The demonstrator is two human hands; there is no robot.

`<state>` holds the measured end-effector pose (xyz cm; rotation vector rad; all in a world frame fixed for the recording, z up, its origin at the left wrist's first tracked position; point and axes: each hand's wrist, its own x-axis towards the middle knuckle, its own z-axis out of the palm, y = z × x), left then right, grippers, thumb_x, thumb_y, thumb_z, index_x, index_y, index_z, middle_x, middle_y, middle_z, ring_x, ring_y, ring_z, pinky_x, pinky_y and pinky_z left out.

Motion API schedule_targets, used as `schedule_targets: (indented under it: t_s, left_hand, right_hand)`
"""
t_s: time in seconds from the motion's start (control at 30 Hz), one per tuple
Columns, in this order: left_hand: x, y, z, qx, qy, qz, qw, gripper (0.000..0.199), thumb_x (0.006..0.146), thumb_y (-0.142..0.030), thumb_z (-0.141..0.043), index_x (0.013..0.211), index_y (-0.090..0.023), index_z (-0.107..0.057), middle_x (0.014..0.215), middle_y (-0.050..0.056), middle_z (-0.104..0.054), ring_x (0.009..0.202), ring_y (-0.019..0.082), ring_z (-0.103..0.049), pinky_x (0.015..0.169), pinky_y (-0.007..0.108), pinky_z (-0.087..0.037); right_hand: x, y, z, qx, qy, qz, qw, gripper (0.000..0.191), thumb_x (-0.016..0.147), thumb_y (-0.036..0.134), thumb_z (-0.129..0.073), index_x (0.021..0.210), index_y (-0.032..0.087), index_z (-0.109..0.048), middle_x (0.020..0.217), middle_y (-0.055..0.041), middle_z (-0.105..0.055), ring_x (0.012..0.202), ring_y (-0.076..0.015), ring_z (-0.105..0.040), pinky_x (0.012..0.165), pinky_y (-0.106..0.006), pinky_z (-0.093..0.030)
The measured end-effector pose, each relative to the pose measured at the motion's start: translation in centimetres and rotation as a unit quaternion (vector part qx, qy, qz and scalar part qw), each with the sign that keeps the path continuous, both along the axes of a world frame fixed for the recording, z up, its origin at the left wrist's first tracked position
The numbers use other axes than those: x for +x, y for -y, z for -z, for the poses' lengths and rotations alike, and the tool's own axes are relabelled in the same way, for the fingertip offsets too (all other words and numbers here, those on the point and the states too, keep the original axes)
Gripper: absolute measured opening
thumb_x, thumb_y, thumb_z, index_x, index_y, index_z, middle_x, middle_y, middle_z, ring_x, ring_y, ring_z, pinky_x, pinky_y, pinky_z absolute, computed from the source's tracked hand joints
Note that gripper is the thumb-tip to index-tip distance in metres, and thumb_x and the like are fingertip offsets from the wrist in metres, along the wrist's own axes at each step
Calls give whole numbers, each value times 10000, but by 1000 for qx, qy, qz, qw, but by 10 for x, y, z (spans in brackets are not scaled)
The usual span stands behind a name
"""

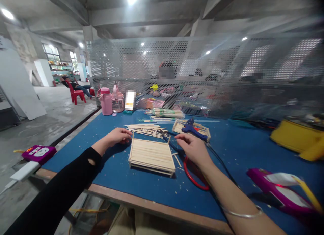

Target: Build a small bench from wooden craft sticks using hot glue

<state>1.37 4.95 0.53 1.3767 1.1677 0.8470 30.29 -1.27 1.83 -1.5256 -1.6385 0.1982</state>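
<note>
On the blue tabletop sits a small wooden-stick structure (152,155), a flat slatted panel with an edge frame and short upright sticks at its two far corners. My left hand (118,136) is at its far left corner, fingers curled and fingertips close against the upright stick (133,135); whether they grip it is unclear. To the right, my right hand (193,149) hovers with thumb and fingers slightly apart, nothing visible between them, near the other upright stick (169,139). Red-handled pliers (193,179) lie partly beneath my right hand. Behind it, a blue glue gun (193,129) rests on another stick frame (178,126).
Loose sticks (146,128) and a bagged bundle (168,112) lie behind the structure. A pink jug (106,101) and phone (130,100) stand at back left. Purple power strips (39,153) flank the table. A perforated metal screen (141,66) closes the back; a person (79,86) sits far left.
</note>
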Motion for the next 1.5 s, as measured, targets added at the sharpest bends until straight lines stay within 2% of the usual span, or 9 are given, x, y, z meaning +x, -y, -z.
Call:
schedule_targets:
  t_s: [0.2,0.43,0.7,0.8,0.93,1.03,1.13,1.33,1.5]
  left_hand:
    - [5,-30,9,224,-128,-76,963,96,591,-220,-660,678,-182,-666,620,38,-595,711,197,-547,675,271,-395]
    - [31,-45,12,233,-178,-11,956,85,504,-226,-736,541,-212,-661,548,31,-569,779,232,-568,736,260,-383]
    - [30,-42,12,285,-209,-95,931,115,676,-279,-597,653,-210,-686,756,64,-621,835,217,-537,795,264,-362]
    - [16,-34,-1,305,-207,-162,915,227,765,-325,-493,781,-203,-685,843,74,-620,843,205,-522,817,274,-358]
    - [0,-5,-21,425,-150,-194,871,249,780,-374,-498,822,-211,-681,814,55,-619,771,168,-532,743,248,-397]
    - [0,18,-30,542,-118,-167,815,204,772,-333,-538,795,-197,-688,748,48,-622,724,153,-543,686,246,-415]
    - [7,27,-29,589,-119,-128,789,175,776,-290,-547,787,-185,-687,703,47,-619,697,142,-542,650,242,-422]
    - [13,20,-20,564,-114,-115,809,180,776,-304,-550,782,-190,-690,708,48,-631,708,142,-549,662,245,-426]
    - [9,11,-14,430,-51,-139,890,283,808,-308,-471,953,-152,-656,802,60,-652,742,142,-570,695,249,-425]
  right_hand:
    - [10,-1,-4,-40,111,46,992,145,647,328,-520,594,214,-593,534,0,-596,504,-148,-517,492,-249,-369]
    - [13,7,-6,-198,211,-15,957,183,633,363,-579,564,214,-497,536,7,-597,503,-142,-505,447,-233,-295]
    - [16,5,-4,-189,228,-12,955,88,651,199,-527,565,210,-510,551,2,-578,533,-151,-504,486,-245,-322]
    - [18,1,-2,-111,174,26,978,112,701,268,-510,748,198,-583,587,-8,-579,533,-157,-515,510,-262,-372]
    - [11,2,-7,151,77,115,979,426,782,369,-455,1143,147,-491,929,-106,-595,695,-183,-559,647,-321,-455]
    - [3,6,-12,287,92,74,951,462,831,342,-417,1263,179,-402,1197,-133,-497,951,-214,-542,788,-362,-452]
    - [-3,10,-14,323,144,-6,935,349,858,269,-399,1188,203,-494,1151,-95,-562,1035,-204,-528,881,-362,-422]
    - [-5,13,-16,274,176,-65,943,220,859,260,-430,944,204,-625,856,-63,-646,810,-177,-604,737,-306,-479]
    - [-1,7,-12,244,158,-78,953,210,846,284,-457,865,189,-644,738,-49,-616,687,-160,-587,637,-275,-469]
